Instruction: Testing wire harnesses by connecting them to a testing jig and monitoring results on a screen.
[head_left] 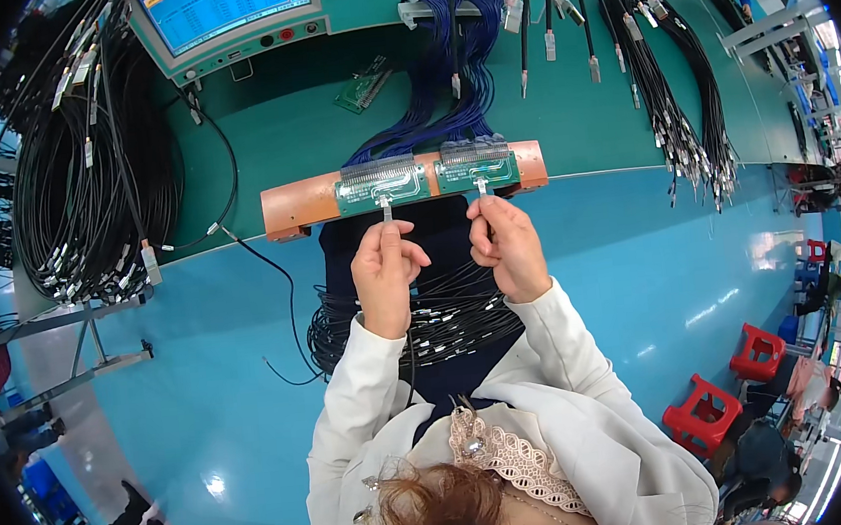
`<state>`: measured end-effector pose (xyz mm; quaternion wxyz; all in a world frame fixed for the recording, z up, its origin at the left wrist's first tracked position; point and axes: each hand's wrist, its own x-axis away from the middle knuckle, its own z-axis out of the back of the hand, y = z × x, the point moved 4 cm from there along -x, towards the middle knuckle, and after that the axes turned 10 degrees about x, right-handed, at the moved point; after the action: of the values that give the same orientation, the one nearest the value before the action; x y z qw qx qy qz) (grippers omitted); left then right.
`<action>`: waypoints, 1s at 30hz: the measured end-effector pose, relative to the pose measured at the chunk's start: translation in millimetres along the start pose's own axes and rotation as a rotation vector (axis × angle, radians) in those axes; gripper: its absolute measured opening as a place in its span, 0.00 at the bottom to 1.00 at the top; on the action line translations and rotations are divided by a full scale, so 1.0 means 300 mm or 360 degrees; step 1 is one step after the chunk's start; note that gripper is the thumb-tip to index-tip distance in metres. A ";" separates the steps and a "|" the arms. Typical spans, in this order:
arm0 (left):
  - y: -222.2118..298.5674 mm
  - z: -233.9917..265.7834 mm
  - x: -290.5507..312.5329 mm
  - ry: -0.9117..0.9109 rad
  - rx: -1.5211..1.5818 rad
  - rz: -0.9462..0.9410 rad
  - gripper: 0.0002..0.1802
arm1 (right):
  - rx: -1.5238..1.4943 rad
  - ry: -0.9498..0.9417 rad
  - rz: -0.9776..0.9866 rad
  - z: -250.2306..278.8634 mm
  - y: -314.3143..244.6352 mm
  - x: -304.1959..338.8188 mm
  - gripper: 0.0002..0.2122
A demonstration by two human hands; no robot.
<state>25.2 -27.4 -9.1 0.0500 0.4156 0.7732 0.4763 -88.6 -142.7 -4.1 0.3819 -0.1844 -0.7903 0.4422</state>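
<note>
My left hand (387, 275) pinches a cable plug (387, 210), a small silvery connector whose tip meets the front edge of the left green circuit board (355, 195). Between the fingers of my right hand (511, 247) is a second plug (482, 188), at the front of the right green circuit board (506, 168). How deep either plug sits cannot be made out. Both boards are fixed on an orange-brown block (300, 203) at the table edge. Purple-blue wires (417, 113) run from the boards' backs. Across my lap lies a bundle of black cables (446, 328) with light ends.
The tester with a lit screen (229, 14) stands behind, near a loose circuit board (362, 88) on the green table (307, 102). Black cable bundles hang left (94, 191) and right (672, 105). Red stools (702, 415) and other people are at the lower right.
</note>
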 end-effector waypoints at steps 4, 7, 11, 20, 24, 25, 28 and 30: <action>-0.010 0.009 -0.003 -0.0017 0.0066 0.0031 0.13 | -0.0007 -0.0010 -0.0005 0.002 0.001 -0.001 0.10; -0.009 0.008 -0.003 -0.0031 0.0093 0.0035 0.13 | -0.0011 -0.0014 -0.0014 0.002 -0.004 0.003 0.10; -0.008 0.010 -0.001 -0.0061 0.0122 0.0058 0.13 | -0.0021 -0.0019 -0.0007 0.003 0.000 0.002 0.10; -0.011 -0.021 -0.022 0.0035 0.0034 -0.0032 0.13 | -0.0016 0.0041 0.0014 -0.001 -0.005 0.002 0.10; -0.013 -0.008 -0.030 0.0067 0.0025 -0.0090 0.12 | 0.0000 0.0063 0.0006 -0.015 -0.008 -0.011 0.10; -0.016 -0.006 -0.027 0.0108 -0.0004 -0.0080 0.13 | -0.0001 0.0065 0.0002 -0.024 -0.007 -0.015 0.10; -0.023 -0.006 -0.030 0.0137 0.0011 -0.0149 0.13 | 0.0044 0.0085 0.0145 -0.012 -0.019 -0.015 0.10; -0.026 -0.007 -0.034 0.0095 -0.0028 -0.0166 0.13 | 0.0076 0.0072 0.0199 -0.005 -0.025 -0.015 0.10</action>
<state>26.0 -37.5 -17.1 0.0553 0.3598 0.7908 0.4921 -84.2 -148.6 0.7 0.3755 -0.2343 -0.7578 0.4795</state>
